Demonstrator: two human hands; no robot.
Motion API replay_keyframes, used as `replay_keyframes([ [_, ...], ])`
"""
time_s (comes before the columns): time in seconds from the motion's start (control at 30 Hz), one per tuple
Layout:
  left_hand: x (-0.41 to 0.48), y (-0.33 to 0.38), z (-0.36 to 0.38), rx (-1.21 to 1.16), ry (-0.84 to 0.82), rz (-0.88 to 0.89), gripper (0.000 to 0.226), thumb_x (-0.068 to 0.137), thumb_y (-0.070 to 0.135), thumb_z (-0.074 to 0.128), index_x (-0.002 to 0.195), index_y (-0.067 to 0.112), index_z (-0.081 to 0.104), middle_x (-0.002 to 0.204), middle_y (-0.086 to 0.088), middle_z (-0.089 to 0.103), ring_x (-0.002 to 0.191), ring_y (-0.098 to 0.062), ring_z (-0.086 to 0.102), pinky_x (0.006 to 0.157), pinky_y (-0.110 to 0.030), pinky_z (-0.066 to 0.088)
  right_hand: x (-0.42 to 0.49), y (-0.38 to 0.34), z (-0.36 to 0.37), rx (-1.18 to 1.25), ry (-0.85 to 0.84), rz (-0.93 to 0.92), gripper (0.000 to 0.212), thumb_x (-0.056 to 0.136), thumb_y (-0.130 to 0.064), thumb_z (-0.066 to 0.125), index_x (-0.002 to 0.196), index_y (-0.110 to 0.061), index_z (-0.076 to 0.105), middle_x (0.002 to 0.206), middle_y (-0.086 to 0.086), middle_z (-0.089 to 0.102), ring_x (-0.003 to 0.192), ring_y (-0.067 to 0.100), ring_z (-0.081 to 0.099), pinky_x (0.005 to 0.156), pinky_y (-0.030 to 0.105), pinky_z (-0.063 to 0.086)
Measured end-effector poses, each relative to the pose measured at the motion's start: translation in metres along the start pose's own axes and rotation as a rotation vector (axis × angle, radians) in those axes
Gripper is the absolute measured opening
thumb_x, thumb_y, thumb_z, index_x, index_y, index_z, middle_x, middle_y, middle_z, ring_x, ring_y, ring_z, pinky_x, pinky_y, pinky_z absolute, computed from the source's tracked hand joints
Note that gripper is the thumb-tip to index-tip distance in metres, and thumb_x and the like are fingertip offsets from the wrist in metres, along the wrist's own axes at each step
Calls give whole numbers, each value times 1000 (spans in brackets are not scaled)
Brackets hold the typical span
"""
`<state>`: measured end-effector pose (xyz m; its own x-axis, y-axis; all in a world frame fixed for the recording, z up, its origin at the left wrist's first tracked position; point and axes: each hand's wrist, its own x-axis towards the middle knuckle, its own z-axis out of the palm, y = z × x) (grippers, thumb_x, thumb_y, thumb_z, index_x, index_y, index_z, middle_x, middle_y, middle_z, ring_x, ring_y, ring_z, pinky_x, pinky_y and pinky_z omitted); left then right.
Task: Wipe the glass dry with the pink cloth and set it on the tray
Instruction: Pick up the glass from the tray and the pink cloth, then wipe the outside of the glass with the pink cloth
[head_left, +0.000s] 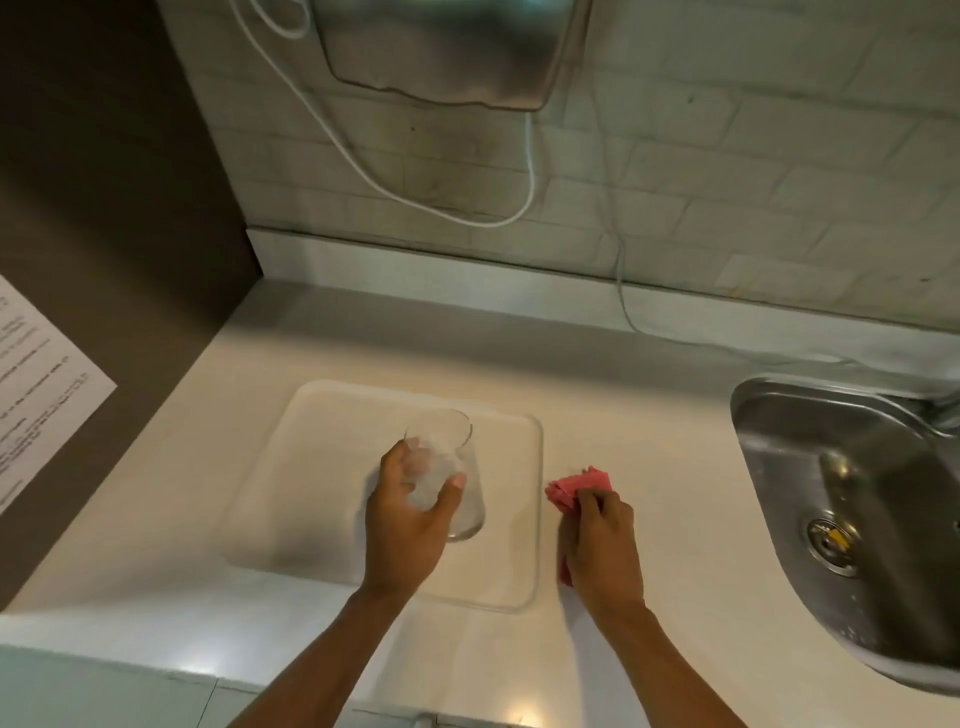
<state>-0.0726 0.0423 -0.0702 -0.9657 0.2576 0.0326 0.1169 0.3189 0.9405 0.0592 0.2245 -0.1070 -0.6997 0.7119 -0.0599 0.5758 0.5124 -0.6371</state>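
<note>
A clear drinking glass (448, 452) stands roughly upright over the white tray (322, 441), mouth up, with my left hand (402, 514) wrapped around its side. I cannot tell whether its base touches the tray. My right hand (602, 545) is just right of the tray's edge, over the counter, closed on the crumpled pink cloth (574, 488), which sticks out past my fingers. The two hands are apart and the cloth is not touching the glass.
A steel sink (857, 499) is set in the counter at the right. A white cable (530, 171) hangs down the tiled wall from a metal appliance (447, 47) above. A printed sheet (36, 384) is stuck on the dark panel at left.
</note>
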Motion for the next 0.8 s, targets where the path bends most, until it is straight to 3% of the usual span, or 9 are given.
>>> replay_keyframes([
  [0.1, 9, 4, 5, -196, -11, -184, 29, 100, 13, 75, 127, 7, 66, 116, -9, 78, 112, -34, 74, 99, -45, 59, 6, -9, -21, 237, 66, 3, 50, 95, 11, 42, 101, -29, 71, 92, -4, 74, 73, -7, 69, 70, 7, 53],
  [0.2, 6, 12, 11, -368, -53, -362, 16, 106, 16, 64, 118, 9, 73, 106, -12, 81, 108, -46, 73, 90, -45, 59, -1, -17, -46, 547, -39, 203, 36, 103, -3, 47, 100, -22, 77, 75, -1, 77, 58, 7, 72, 58, 18, 57],
  [0.3, -7, 19, 17, -492, -148, -492, 21, 108, 26, 60, 112, 18, 79, 106, -18, 82, 112, -49, 72, 100, -58, 58, -15, -34, -67, 869, -170, 320, 29, 105, -10, 48, 107, -14, 77, 79, 5, 76, 63, 17, 69, 56, 24, 54],
  [0.4, -22, 32, 24, -575, -254, -582, 36, 94, 42, 66, 117, 18, 80, 120, -29, 77, 106, -42, 74, 88, -48, 60, -33, -62, -77, 819, -176, 110, 39, 105, -9, 49, 121, -36, 73, 112, -11, 77, 99, 6, 72, 80, 18, 57],
  [0.5, -35, 37, 32, -642, -350, -612, 45, 88, 53, 59, 110, 23, 85, 112, -17, 84, 100, -30, 77, 82, -42, 59, -52, -79, -79, 617, -164, -155, 46, 104, -8, 52, 130, -44, 64, 132, -25, 60, 122, -5, 57, 100, 11, 46],
  [0.57, -43, 39, 32, -671, -374, -617, 44, 91, 56, 56, 108, 29, 86, 107, -9, 84, 97, -24, 78, 84, -43, 59, -60, -83, -76, 514, -157, -228, 39, 104, -22, 52, 135, -45, 58, 136, -30, 47, 128, -5, 49, 101, 10, 44],
  [0.67, -56, 39, 32, -699, -421, -607, 47, 96, 56, 51, 120, 29, 81, 121, -22, 79, 104, -31, 77, 91, -49, 61, -61, -88, -73, 453, -125, -203, 41, 99, -47, 48, 140, -50, 50, 133, -35, 38, 123, -12, 47, 91, 3, 45],
  [0.73, -64, 43, 30, -735, -409, -633, 49, 96, 56, 52, 125, 27, 78, 133, -30, 71, 117, -44, 71, 106, -64, 53, -59, -91, -72, 433, -66, -225, 40, 100, -45, 47, 140, -50, 47, 132, -32, 41, 120, -15, 47, 88, -2, 41],
  [0.8, -65, 45, 26, -753, -375, -663, 53, 96, 58, 52, 128, 25, 78, 135, -29, 71, 120, -45, 70, 105, -64, 53, -63, -92, -68, 410, -39, -274, 37, 100, -38, 48, 136, -50, 48, 131, -27, 45, 122, -13, 47, 93, -1, 39],
])
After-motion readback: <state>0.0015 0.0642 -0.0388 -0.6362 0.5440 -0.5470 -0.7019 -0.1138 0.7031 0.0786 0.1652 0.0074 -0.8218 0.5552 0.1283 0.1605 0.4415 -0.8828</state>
